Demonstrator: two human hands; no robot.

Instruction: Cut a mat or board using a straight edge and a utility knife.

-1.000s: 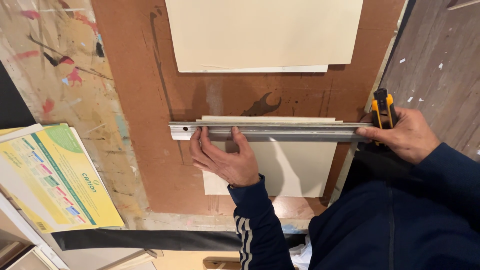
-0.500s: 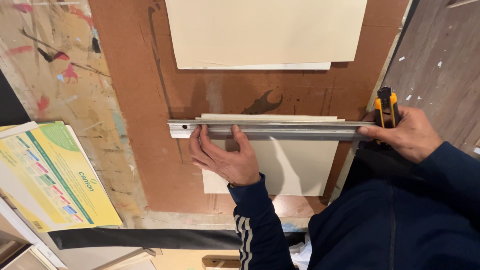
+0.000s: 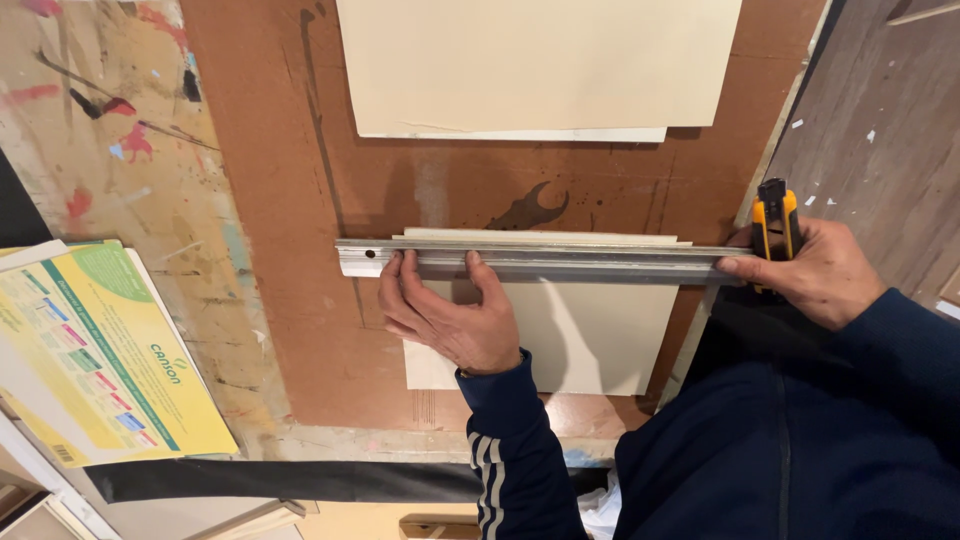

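Observation:
A long metal straightedge lies across a cream paper sheet on a brown hardboard surface. My left hand presses flat on the straightedge near its left end, fingers spread. At the ruler's right end, my right hand grips a yellow and black utility knife, with the index finger resting against the ruler's edge. The blade tip is hidden behind the hand.
A stack of larger cream sheets lies at the top of the board. A yellow-green paper pad sits at the left on a paint-stained table. Wooden flooring shows at the right.
My right hand with the knife has shifted slightly; my left hand and the straightedge stay in place over the sheet.

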